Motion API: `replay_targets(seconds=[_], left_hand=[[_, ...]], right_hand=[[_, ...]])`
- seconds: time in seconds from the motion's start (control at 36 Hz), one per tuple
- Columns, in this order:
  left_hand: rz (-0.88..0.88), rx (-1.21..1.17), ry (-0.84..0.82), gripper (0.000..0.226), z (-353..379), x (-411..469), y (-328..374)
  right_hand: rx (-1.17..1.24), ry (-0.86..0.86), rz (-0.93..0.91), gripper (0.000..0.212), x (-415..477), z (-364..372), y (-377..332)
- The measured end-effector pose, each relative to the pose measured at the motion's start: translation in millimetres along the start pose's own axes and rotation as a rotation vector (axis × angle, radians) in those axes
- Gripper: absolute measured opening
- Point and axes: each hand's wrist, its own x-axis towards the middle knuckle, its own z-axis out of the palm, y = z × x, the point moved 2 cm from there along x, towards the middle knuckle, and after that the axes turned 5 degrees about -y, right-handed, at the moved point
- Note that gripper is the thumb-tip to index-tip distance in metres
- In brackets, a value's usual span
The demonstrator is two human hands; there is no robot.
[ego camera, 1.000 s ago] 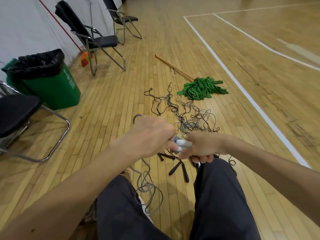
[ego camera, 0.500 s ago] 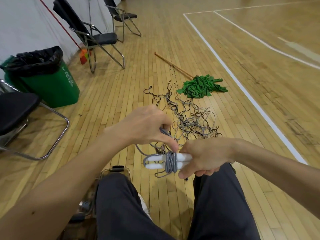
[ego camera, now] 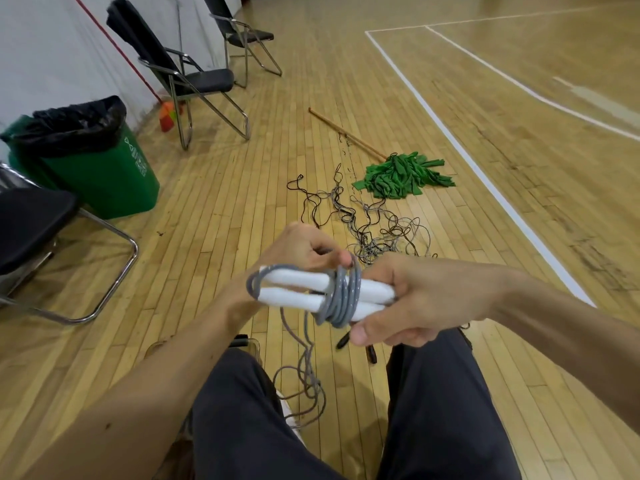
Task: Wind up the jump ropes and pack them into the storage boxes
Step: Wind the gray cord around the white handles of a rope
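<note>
Handles (ego camera: 294, 289) gripped by right hand (ego camera: 429, 296) fingers; left hand (ego camera: 301, 247) fingers pinch rope (ego camera: 341, 296) just above.

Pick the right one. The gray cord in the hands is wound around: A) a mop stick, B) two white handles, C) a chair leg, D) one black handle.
B: the gray cord coils around the white handles that the right hand grips.
</note>
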Motion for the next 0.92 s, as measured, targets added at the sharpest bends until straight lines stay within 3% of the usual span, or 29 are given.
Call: replay_targets(seconds=[0.06,0.11,0.19,0.22,0.28,0.33,0.39,0.5,0.61,0.78,0.92], left_hand=[[-0.275,-0.155,-0.040,0.027,19.5,-3.2,-82.0],[-0.400,-0.241,-0.049,0.021,22.9,-13.3,-77.7],[-0.142,-0.237,-0.001,0.030,19.4,-18.4,-1.3],[-0.079,-0.314,0.035,0.047,18.8,-20.5,19.4],[-0.054,-0.385,0.093,0.085,20.9,-20.9,33.8],[-0.071,-0.402,0.181,0.097,26.1,-21.4,24.1],[-0.052,-0.437,0.198,0.086,26.3,-24.9,26.3],[-0.073,-0.438,0.190,0.039,27.5,-25.6,25.0],[-0.168,-0.531,0.123,0.039,30.2,-27.4,15.8],[-0.217,-0.305,0.101,0.035,15.5,-34.4,10.2],[-0.273,-0.092,0.054,0.027,2.1,-41.2,11.6]], right_hand=[[0.008,0.048,-0.014,0.025,-1.2,-5.2,-2.5],[0.005,0.101,-0.017,0.032,-1.8,-10.8,-3.1],[0.038,0.154,-0.051,0.022,-2.5,-17.0,-3.9],[0.061,0.166,-0.062,0.014,-2.5,-18.8,-4.2],[0.111,0.196,-0.065,0.008,-1.5,-23.2,-3.7],[0.149,0.252,-0.056,0.005,0.1,-28.9,-0.7],[0.170,0.309,-0.048,0.007,3.0,-34.8,2.6],[0.175,0.400,-0.028,0.016,12.5,-46.2,11.0],[0.215,0.522,0.058,0.024,22.7,-59.5,27.6],[0.237,0.589,0.253,0.015,36.5,-69.8,54.8],[0.175,0.623,0.303,0.018,48.4,-70.5,64.9]])
